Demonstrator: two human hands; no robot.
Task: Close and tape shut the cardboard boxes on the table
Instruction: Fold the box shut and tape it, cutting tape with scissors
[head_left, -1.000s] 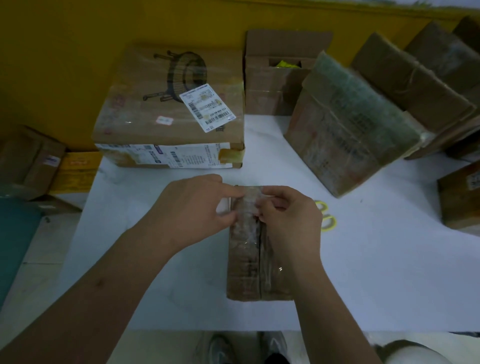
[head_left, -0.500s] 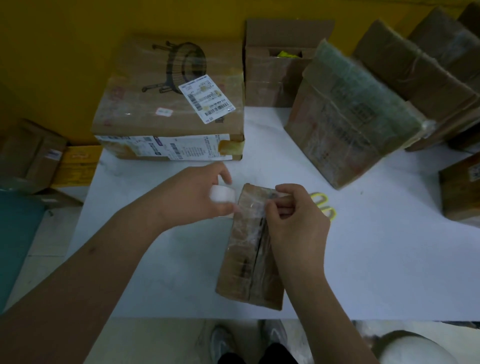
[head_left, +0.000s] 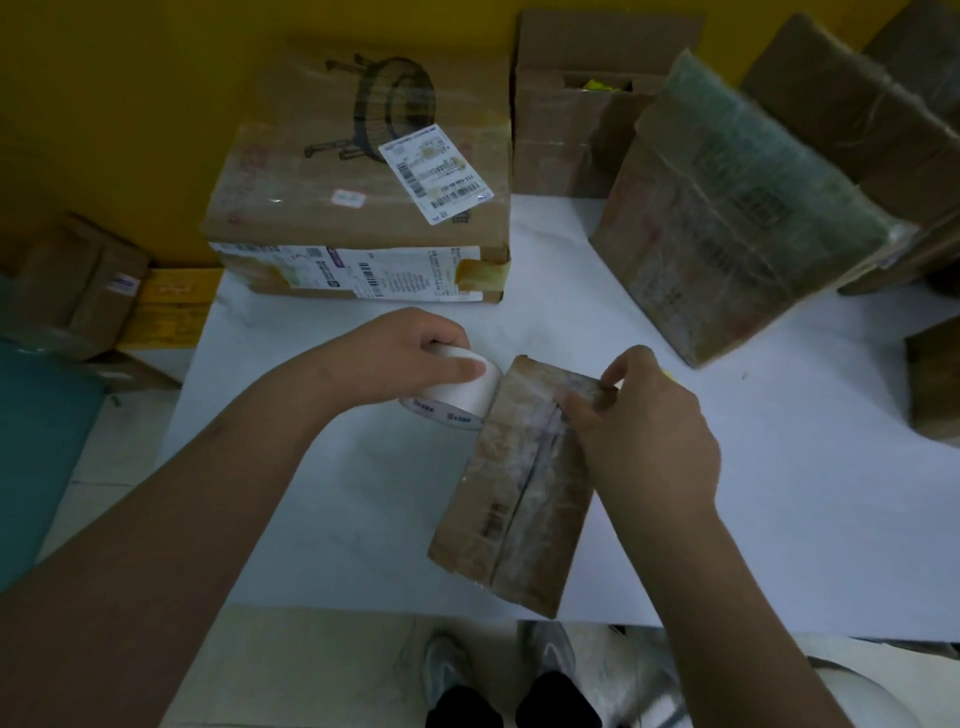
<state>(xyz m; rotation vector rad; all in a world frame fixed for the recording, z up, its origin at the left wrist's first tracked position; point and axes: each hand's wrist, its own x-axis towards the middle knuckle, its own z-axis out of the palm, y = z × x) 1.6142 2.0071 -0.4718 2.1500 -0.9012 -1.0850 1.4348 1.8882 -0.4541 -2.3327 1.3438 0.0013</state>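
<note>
Your left hand (head_left: 410, 358) is clasped around a white tape roll (head_left: 462, 395), fingers curled over its top, and the roll sits just against the far left corner of the small box (head_left: 514, 499). Your right hand (head_left: 644, 431) grips the far end of that box, thumb pressed on the taped centre seam and fingers curled over the far edge.

The small box lies flat on the white table (head_left: 779, 493) close to the near edge, its flaps shut and glossy with tape. Toward the far left corner stands a large box (head_left: 363, 171) with a white shipping label (head_left: 434, 174) stuck askew on top. An open box (head_left: 566, 119) stands at the far edge beside it. A film-wrapped box (head_left: 743, 223) leans toward the far right corner against more boxes (head_left: 857, 114), and another box (head_left: 935, 384) sits at the right edge. Behind the table runs a yellow wall (head_left: 130, 104). Off the left edge, cartons (head_left: 72, 291) rest on the floor, and your shoes (head_left: 447, 670) show below the near edge.

A second ago both your hands met on the far end of the small box, which lay square to the near edge. Now it is turned, its far end swung right, and your left hand has moved off it with the roll in plain view.

The box lies under your right hand and just right of your left
</note>
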